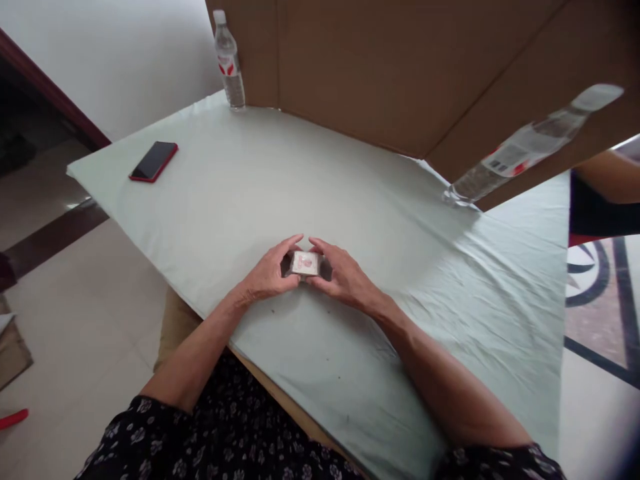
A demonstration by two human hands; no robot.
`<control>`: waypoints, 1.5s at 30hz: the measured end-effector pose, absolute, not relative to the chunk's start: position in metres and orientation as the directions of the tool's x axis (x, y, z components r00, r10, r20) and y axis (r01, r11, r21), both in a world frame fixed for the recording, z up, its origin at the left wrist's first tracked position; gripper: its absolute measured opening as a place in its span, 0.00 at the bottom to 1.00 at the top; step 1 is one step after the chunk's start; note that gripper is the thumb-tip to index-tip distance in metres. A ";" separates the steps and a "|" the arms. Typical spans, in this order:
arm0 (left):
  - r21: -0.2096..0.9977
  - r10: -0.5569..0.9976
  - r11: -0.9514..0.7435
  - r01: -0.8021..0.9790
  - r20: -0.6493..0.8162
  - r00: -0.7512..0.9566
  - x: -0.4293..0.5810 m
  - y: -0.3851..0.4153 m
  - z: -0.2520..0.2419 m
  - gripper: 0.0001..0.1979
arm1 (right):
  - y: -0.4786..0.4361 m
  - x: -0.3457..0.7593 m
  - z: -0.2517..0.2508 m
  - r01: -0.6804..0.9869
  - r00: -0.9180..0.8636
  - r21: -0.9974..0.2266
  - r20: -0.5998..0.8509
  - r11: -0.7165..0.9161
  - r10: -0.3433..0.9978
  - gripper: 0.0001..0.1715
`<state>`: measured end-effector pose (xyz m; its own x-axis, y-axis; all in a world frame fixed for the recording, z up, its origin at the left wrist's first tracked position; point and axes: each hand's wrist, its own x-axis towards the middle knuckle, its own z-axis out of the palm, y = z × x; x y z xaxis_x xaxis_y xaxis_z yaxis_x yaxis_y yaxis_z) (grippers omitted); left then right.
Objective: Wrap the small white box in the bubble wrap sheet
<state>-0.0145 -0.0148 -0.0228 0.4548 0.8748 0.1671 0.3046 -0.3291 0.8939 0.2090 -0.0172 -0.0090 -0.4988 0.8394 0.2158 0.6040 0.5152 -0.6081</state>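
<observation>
A small white block with a reddish print on top, which looks like a deck of playing cards (305,263), is at the middle of the near part of the table. My left hand (274,270) curves around its left end, with thumb on the near side and fingers on the far side. From the right, my right hand (342,272) grips it the same way, its thumb close to the left thumb. Dark gaps show between each palm and the deck. The deck's underside is hidden, so I cannot tell whether it rests on the cloth.
A pale green cloth (240,180) covers the table. At the far left lies a dark phone with a red edge (154,161). Water bottles stand at the back left (230,63) and right (530,150), before a brown cardboard screen (350,73). Another person's arm (607,177) shows at right.
</observation>
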 end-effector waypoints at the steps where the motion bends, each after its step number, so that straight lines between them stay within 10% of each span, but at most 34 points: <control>1: 0.882 0.883 -0.346 0.321 0.190 0.430 -0.013 -0.016 -0.023 0.43 | -0.016 0.209 -0.009 0.592 -0.510 -0.607 0.227 0.530 0.830 0.42; 24: 0.819 0.900 -0.404 0.407 0.278 0.335 -0.018 -0.021 -0.021 0.43 | 0.002 0.208 -0.014 0.485 -0.596 -0.545 0.367 0.684 0.714 0.39; 37: 0.828 0.916 -0.372 0.420 0.254 0.310 -0.016 -0.021 -0.024 0.42 | -0.009 0.196 -0.021 0.594 -0.569 -0.260 0.533 0.761 0.626 0.19; 42: 0.803 0.897 -0.413 0.430 0.276 0.346 -0.019 -0.021 -0.021 0.42 | -0.012 0.202 -0.018 0.590 -0.434 -0.417 0.559 0.692 0.706 0.35; 45: 0.774 0.886 -0.434 0.460 0.277 0.371 -0.025 -0.021 -0.018 0.44 | -0.011 0.205 -0.014 0.584 -0.382 -0.499 0.526 0.640 0.760 0.28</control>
<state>-0.0250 -0.0212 -0.0180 0.3706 0.8865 0.2771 0.4602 -0.4344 0.7743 0.2054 -0.0110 -0.0142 -0.3819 0.7597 0.5264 0.5843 0.6397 -0.4994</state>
